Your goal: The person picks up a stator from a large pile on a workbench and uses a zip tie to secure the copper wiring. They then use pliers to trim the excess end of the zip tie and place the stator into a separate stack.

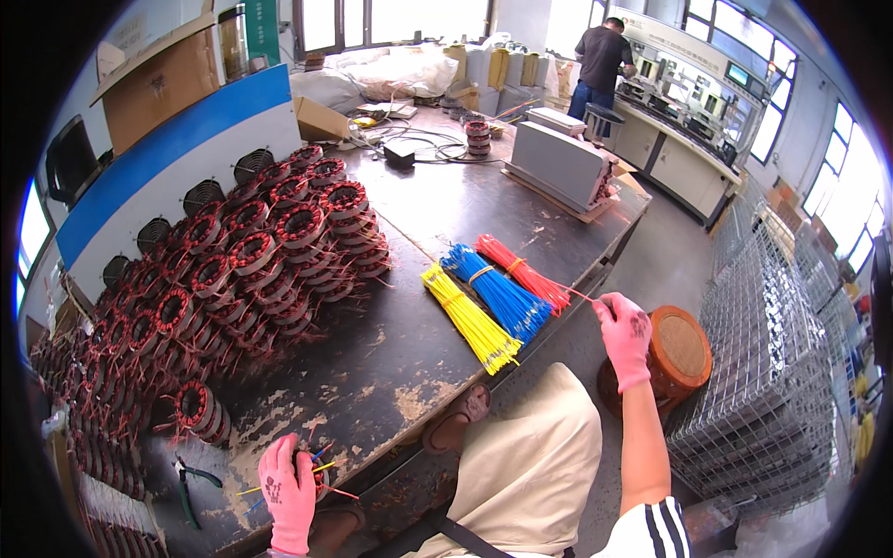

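My left hand (pixel 286 488), in a pink glove, is closed around a small wire-wound stator (pixel 322 480) at the table's near edge. Yellow, blue and red leads stick out of it; the glove hides much of its body. Out to the right, past the table's edge, my right hand (pixel 625 339), also gloved in pink, pinches the end of a red wire (pixel 579 294). That wire stretches back toward a banded bundle of red wires (pixel 523 270). Beside this lie a blue wire bundle (pixel 498 296) and a yellow wire bundle (pixel 468 318).
Stacked stators (pixel 249 251) crowd the table's left side. Green-handled cutters (pixel 191 491) lie left of my left hand. A grey box-shaped block (pixel 558 166) stands farther back. Right of the table are a round wooden stool (pixel 684 344) and wire-mesh cages (pixel 758 372). A person (pixel 602 65) stands at a far machine.
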Tool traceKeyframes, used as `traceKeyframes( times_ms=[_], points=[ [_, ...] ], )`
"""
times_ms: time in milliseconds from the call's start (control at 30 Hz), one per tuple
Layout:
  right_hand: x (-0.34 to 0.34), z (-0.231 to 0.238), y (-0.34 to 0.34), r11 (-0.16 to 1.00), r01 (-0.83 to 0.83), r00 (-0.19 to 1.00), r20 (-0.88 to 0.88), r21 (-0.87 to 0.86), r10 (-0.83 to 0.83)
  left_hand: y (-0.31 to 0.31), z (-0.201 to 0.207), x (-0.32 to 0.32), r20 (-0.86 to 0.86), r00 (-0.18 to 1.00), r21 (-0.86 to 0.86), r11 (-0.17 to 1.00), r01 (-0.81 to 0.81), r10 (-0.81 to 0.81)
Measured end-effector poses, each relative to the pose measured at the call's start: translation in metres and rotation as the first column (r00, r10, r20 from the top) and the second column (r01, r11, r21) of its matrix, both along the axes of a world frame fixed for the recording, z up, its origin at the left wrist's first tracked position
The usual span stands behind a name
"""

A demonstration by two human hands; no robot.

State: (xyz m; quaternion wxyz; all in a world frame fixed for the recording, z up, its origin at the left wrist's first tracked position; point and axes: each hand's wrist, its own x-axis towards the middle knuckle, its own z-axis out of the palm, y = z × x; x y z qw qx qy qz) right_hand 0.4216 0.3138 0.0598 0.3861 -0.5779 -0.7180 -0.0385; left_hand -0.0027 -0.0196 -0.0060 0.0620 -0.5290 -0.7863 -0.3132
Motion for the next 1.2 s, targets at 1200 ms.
traceKeyframes(
  times_ms=[1200],
  points=[
    [-0.315, -0.071, -0.172, 0.118, -0.927, 0.317, -0.574, -0.357, 0.755, 0.012, -0.004, 0.004, 0.289, 0.956, 0.106, 0.99, -0.094, 0.06]
  ],
)
